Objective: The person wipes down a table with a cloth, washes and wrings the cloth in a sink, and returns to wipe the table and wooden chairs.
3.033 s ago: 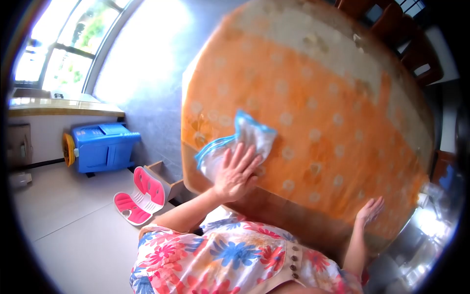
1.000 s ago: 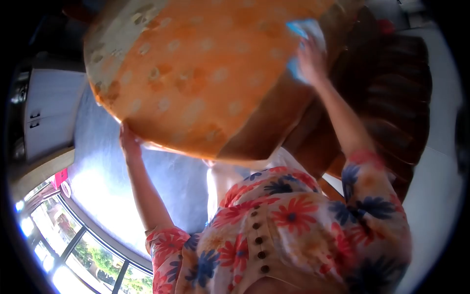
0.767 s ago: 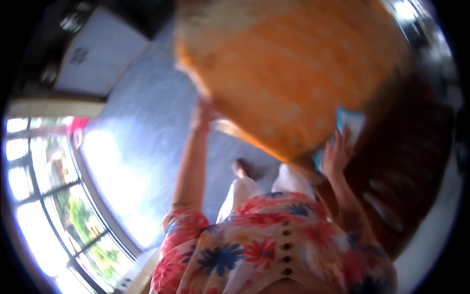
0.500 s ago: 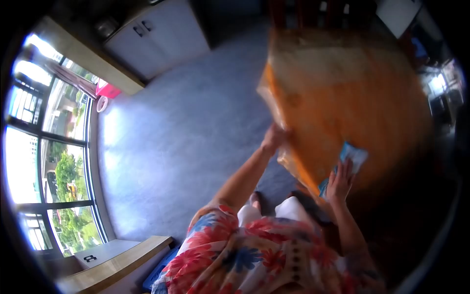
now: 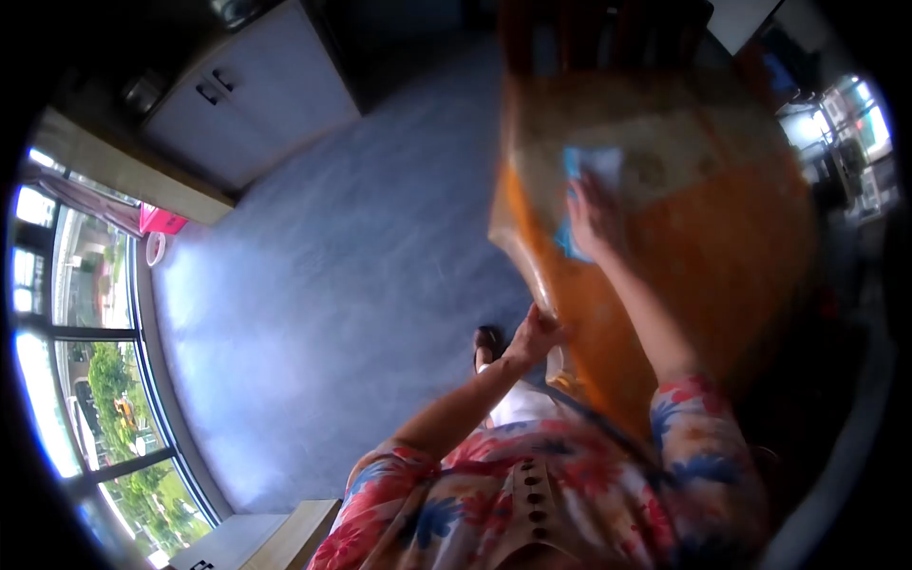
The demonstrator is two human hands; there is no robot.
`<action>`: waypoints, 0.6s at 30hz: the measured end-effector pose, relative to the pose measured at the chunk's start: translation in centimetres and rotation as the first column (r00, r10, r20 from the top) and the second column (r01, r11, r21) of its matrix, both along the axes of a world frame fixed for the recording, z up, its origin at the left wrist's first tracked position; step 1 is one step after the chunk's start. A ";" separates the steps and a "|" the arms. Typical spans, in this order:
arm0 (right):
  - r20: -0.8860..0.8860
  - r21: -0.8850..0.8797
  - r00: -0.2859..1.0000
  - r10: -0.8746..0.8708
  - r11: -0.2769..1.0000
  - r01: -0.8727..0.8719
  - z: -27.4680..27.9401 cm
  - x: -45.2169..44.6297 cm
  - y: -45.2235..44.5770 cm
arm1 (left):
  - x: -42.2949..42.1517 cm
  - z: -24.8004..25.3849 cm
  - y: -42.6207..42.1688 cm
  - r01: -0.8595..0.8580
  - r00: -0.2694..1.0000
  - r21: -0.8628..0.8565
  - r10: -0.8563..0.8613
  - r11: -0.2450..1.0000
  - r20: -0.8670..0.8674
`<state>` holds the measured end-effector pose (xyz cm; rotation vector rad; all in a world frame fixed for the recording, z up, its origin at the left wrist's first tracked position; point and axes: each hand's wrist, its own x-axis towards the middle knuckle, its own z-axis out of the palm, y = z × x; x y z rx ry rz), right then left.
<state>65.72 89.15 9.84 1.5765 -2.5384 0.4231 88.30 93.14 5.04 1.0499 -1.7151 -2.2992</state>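
A table [image 5: 684, 275] with an orange and tan top stands on the right. A shiny, clear-looking cover edge [image 5: 524, 266] hangs along its left side. My left hand [image 5: 535, 339] is closed on that edge at the near left of the table. On the tabletop, toward its far left part, lies a blue and white cloth [image 5: 608, 163]. My right hand [image 5: 595, 217] presses on the cloth, its fingers over it, and part of the cloth is hidden underneath.
Dark chair slats [image 5: 589, 38] rise behind the table. A white cabinet [image 5: 256, 95] stands at the far left on the grey floor [image 5: 332, 266]. Windows [image 5: 114, 380] line the left, with a pink box [image 5: 161, 218] nearby. A drawer unit [image 5: 252, 541] is at the lower left.
My right hand has moved the cloth from the near part of the tabletop to the far left part. My left hand stays at the table's edge. The view has shifted slightly.
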 end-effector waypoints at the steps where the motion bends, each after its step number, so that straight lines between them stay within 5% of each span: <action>1: 0.002 -0.010 1.000 0.004 1.000 -0.004 -0.2 -0.2 -2.2 | 0.1 -0.2 -0.1 0.006 1.000 0.039 -0.006 0.999 -0.002; 3: -0.019 -0.023 1.000 0.009 1.000 -0.009 -0.5 -0.9 -5.6 | -0.5 -0.5 0.9 -0.018 0.998 0.056 0.021 0.998 -0.056; 6: 0.006 -0.159 0.997 0.073 0.985 -0.071 -1.9 -1.8 -10.6 | -0.8 2.4 -1.1 0.237 0.952 0.007 -0.234 0.971 0.199; 10: 0.089 -0.213 0.988 0.129 0.971 -0.108 -1.1 -1.7 -12.8 | -0.7 -0.4 -1.8 0.372 0.903 -0.065 -0.344 0.926 0.259; 13: 0.161 -0.392 0.979 0.124 0.919 -0.052 -1.8 -1.9 -12.9 | -0.1 2.3 -8.5 0.656 0.745 -0.086 -0.624 0.750 0.235; 16: 0.641 -0.099 0.755 -0.139 0.960 0.261 1.6 -1.1 -13.1 | 1.7 -2.6 -16.3 0.611 0.766 0.109 -0.621 0.784 0.168; 18: 0.849 -0.192 0.528 -0.034 0.910 0.368 4.9 0.8 -14.6 | 3.3 -3.2 -23.6 0.436 0.876 0.261 -0.473 0.861 0.093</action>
